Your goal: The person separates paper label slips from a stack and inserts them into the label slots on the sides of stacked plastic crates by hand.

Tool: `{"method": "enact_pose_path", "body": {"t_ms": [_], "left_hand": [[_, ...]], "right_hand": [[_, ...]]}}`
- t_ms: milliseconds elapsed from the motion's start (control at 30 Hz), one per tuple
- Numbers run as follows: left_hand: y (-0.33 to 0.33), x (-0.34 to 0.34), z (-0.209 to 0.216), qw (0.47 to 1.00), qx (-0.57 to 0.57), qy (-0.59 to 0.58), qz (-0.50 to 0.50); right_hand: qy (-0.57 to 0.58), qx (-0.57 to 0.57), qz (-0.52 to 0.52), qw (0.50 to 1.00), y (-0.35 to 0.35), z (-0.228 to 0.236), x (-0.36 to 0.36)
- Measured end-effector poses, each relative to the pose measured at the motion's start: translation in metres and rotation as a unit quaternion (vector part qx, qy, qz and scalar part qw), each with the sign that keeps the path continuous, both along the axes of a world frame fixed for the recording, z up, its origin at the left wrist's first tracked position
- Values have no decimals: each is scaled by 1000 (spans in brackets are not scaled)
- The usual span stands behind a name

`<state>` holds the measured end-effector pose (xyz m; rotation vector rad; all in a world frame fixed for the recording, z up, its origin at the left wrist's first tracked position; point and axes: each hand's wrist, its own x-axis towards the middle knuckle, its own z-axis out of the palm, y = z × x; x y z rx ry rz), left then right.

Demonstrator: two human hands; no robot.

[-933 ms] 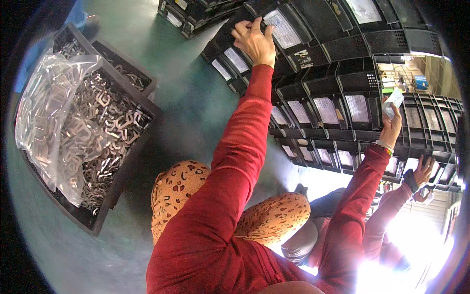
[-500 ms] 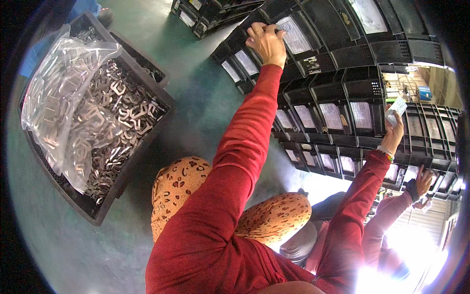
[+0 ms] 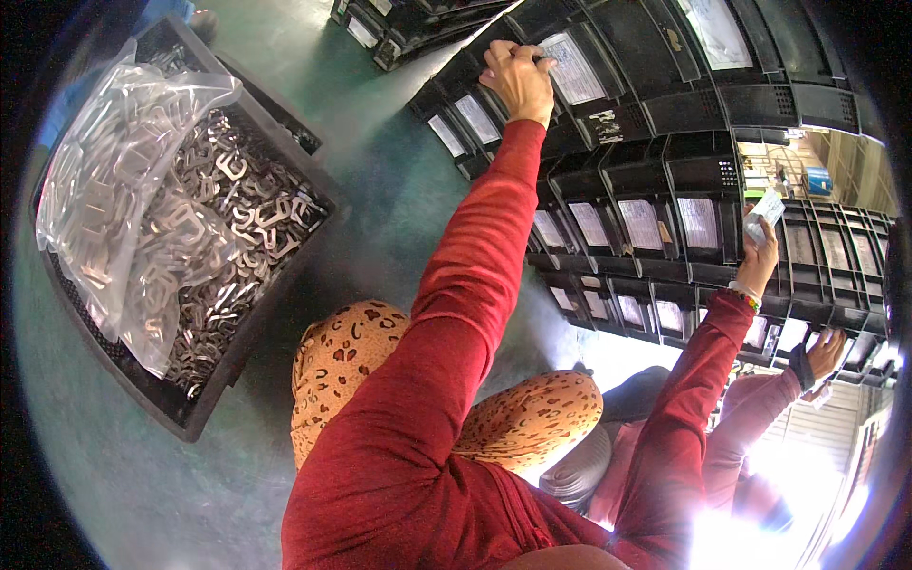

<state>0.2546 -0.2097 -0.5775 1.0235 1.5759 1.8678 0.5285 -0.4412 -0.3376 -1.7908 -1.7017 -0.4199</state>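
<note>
- At the top of a stacked wall of black crates, the left hand has its grip curled over the front rim of a black crate, fingers folded down on the edge beside a white label sheet on that crate's face.
- Further right and lower, the right hand is raised with its grip pinched on a small white slip, held just in front of another crate's front in the stack.
- Around both grips, the stack of black crates runs in rows, each front carrying a pale label.
- Below the right grip, a second person's hand, in a dark fingerless glove, reaches up to a lower row of the stack.
- Back from the grips, red sleeves run down to the person's body, over leopard-print trousers.
- Well to the left of the left grip, an open black bin stands on the green floor, filled with bent metal clips and partly covered by a clear plastic bag.
</note>
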Motion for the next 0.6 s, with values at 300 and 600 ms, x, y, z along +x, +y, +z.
{"method": "enact_pose_path", "body": {"t_ms": [300,600], "left_hand": [[20,-9,-13,991,32,129,-24],[20,7,-22,976,159,128,70]], "right_hand": [[116,5,68,991,2,-3,-4],[110,-7,57,992,3,-3,-2]]}}
